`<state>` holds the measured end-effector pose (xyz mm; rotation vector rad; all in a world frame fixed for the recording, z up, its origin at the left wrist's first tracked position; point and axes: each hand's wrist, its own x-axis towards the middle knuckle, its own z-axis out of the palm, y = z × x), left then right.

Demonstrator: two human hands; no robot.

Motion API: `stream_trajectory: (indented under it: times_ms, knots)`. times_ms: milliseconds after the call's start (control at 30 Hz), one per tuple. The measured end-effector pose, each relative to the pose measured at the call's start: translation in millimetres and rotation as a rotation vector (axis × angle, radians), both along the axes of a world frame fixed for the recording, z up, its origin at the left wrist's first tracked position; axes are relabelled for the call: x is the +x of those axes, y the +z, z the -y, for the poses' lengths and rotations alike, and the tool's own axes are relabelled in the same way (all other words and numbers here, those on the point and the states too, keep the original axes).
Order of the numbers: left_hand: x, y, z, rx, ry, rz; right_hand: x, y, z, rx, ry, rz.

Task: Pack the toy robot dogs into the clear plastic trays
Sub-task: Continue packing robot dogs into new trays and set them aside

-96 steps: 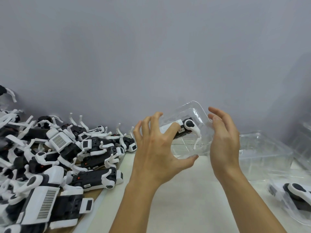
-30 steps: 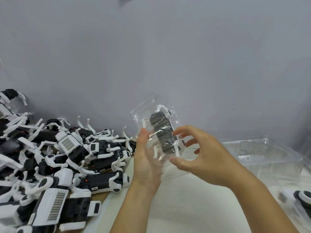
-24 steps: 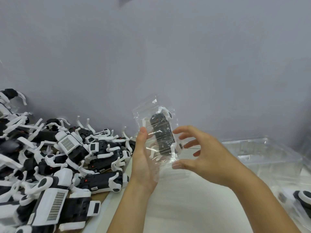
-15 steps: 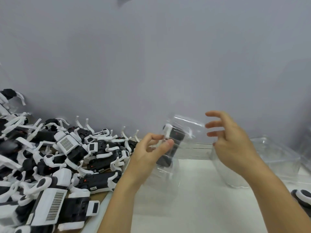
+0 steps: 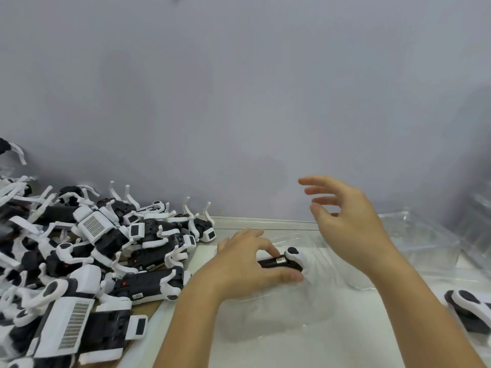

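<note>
Right of the heap of loose toy dogs (image 5: 87, 258), the left hand (image 5: 239, 264) presses a black-and-white dog (image 5: 285, 260) down into a clear tray (image 5: 313, 293) on the white table (image 5: 358, 341), fingers and thumb curled round its body. Beyond the heap, the right hand (image 5: 345, 224) hovers above, spread and holding nothing. The seating step looks nearly done; next probably comes fetching another dog from the heap. More empty trays (image 5: 425, 240) wait further right of the heap, against the plain grey wall (image 5: 239, 88).
</note>
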<state>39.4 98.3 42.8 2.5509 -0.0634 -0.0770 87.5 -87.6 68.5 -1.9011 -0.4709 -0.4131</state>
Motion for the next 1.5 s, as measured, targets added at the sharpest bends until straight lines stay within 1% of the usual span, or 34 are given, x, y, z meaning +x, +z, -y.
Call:
stream_trajectory:
  times_ms: [33,100,133,200,300,400,433,500,533,567,633,667,700,800,867,967,1167,1233,1300,1367,1500]
  knots:
    - [0.7,1.9,-1.1,-0.022,0.012,0.059,-0.6,-0.4,-1.6,-0.002,0.006,0.0]
    - [2.2,5.9,-4.3,0.039,0.03,0.18,-2.0,-1.2,-5.1,-0.011,0.017,0.003]
    - [2.0,8.7,-7.1,0.062,0.049,0.201,-2.5,-2.2,-6.9,-0.03,0.032,-0.002]
    - [1.7,12.9,-15.4,0.081,0.084,0.155,-3.6,-6.4,-10.9,-0.108,0.097,-0.047]
    - [1.1,10.2,-23.1,0.095,0.104,0.07,-4.2,-17.9,-20.0,-0.287,0.171,-0.145]
    - [4.0,-0.9,-19.5,0.134,0.09,0.093,-6.4,-31.8,-35.4,-0.375,0.211,-0.174]
    - [4.4,-3.9,-21.0,0.116,0.082,0.093,-7.7,-36.0,-41.3,-0.389,0.219,-0.172]
    - [4.3,-6.5,-31.4,0.003,0.048,0.067,-9.6,-42.9,-50.8,-0.41,0.2,-0.162]
    - [3.6,-6.2,-37.4,-0.07,0.042,0.074,-10.4,-45.1,-53.5,-0.415,0.181,-0.154]
    - [3.6,-6.8,-42.3,-0.144,0.067,0.121,-11.2,-46.5,-55.1,-0.421,0.164,-0.145]
    - [7.9,-13.5,-46.0,-0.299,0.219,0.293,-13.3,-47.9,-56.4,-0.459,0.139,-0.131]
    - [11.1,-17.3,-44.1,-0.37,0.298,0.339,-14.2,-48.1,-57.0,-0.487,0.129,-0.123]
    - [14.0,-21.0,-40.2,-0.424,0.343,0.33,-15.1,-48.2,-57.8,-0.514,0.119,-0.112]
    - [20.7,-37.0,-28.7,-0.549,0.362,0.177,-18.0,-47.1,-62.2,-0.554,0.083,-0.079]
    - [22.8,-42.2,-27.3,-0.615,0.39,0.164,-19.9,-46.7,-64.3,-0.564,0.039,-0.064]
    - [24.1,-43.2,-26.9,-0.658,0.407,0.177,-21.4,-46.8,-65.2,-0.595,0.019,-0.048]
    - [22.7,-41.5,-25.7,-0.651,0.411,0.184,-21.1,-46.7,-63.6,-0.58,0.042,-0.075]
    - [22.3,-40.9,-25.6,-0.607,0.43,0.198,-21.8,-47.2,-63.6,-0.569,0.046,-0.078]
    - [21.2,-39.7,-26.3,-0.515,0.485,0.234,-22.2,-48.1,-64.3,-0.551,0.04,-0.074]
    - [19.9,-37.5,-28.2,-0.432,0.489,0.245,-23.3,-46.9,-65.2,-0.481,0.045,-0.077]
    - [11.7,-28.8,-34.8,-0.33,0.368,0.184,-27.5,-28.0,-70.1,-0.241,0.062,-0.019]
